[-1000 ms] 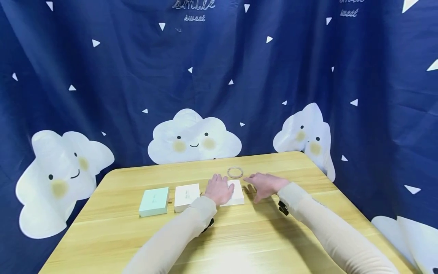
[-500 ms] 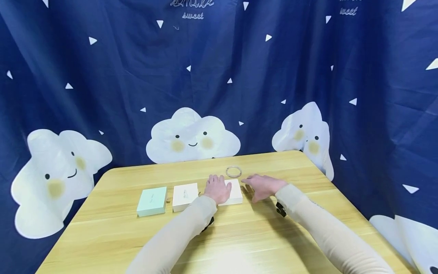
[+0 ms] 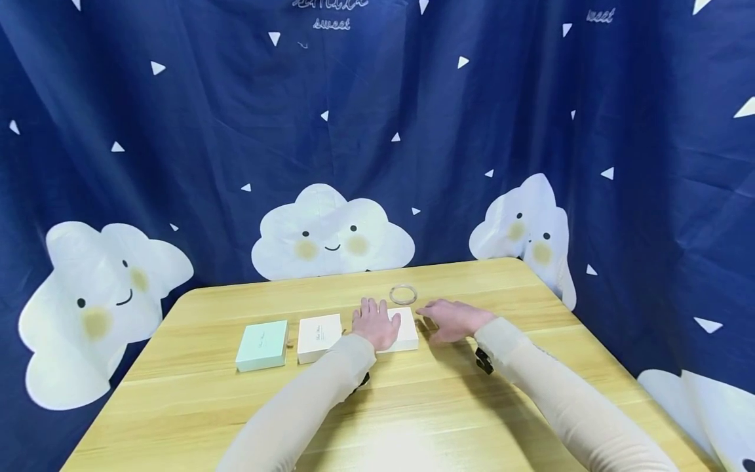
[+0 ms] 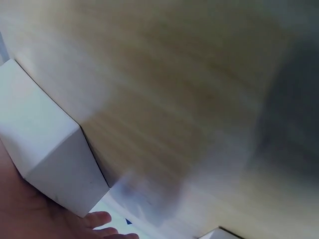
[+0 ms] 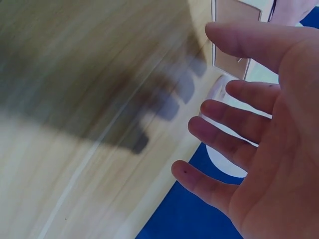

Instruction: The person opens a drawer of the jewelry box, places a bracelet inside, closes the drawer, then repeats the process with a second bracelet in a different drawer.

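My left hand (image 3: 376,324) rests on the top of the rightmost small white box (image 3: 406,332), fingers extended toward the far edge and covering its left part. In the left wrist view, the side of this box (image 4: 67,172) shows above the palm and fingers (image 4: 97,219). Just right of the box, my right hand (image 3: 453,321) hovers over the table with nothing in it. The right wrist view has its fingers (image 5: 224,142) spread and the thumb near the box's side (image 5: 237,30). Behind the box lies a thin translucent bangle (image 3: 404,294).
Another white box (image 3: 319,337) with small lettering sits left of my left hand. Farther left is a mint-green box (image 3: 262,345). All lie on a light wooden table (image 3: 194,400), with a dark blue curtain (image 3: 366,131) with cloud prints behind its far edge.
The head view has shifted slightly, moving the whole scene a little left. Both hands keep nearly the same places, and the boxes and bangle stay put on the table.
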`<state>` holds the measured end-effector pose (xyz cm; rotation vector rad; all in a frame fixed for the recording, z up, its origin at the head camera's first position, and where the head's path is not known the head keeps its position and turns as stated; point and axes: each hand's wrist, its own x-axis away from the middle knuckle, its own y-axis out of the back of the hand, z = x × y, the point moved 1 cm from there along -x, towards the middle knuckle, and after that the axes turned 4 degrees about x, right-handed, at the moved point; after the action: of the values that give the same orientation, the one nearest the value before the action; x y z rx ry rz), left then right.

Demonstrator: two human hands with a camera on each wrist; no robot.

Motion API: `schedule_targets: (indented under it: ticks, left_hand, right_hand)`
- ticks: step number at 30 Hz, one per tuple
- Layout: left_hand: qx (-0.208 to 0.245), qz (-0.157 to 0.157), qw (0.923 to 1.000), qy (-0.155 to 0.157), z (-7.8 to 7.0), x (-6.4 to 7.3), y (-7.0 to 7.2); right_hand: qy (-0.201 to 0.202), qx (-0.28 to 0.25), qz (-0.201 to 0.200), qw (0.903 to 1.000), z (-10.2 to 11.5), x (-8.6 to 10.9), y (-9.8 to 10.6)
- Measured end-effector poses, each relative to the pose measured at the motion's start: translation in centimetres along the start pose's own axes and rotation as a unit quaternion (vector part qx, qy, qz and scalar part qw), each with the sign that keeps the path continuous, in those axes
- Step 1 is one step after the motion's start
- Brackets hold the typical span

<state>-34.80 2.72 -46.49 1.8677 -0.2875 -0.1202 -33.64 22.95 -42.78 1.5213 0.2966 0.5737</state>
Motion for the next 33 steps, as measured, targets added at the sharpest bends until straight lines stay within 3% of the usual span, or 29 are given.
schedule_targets:
  ticks: [11, 24, 33]
  left_hand:
    - [0.002, 0.008, 1.0, 0.004, -0.1, 0.5, 0.7]
    - [-0.016, -0.002, 0.9998, 0.009, -0.3, 0.5, 0.7]
    - [-0.02, -0.008, 0.9997, 0.011, -0.7, 1.3, 1.3]
  right_hand:
    - [0.055, -0.015, -0.042, 0.9975, 0.4, -0.6, 0.1]
    - [0.087, -0.038, -0.073, 0.9928, 1.0, -0.7, 0.4]
    - [0.094, -0.035, -0.092, 0.9908, 1.1, -1.2, -0.2]
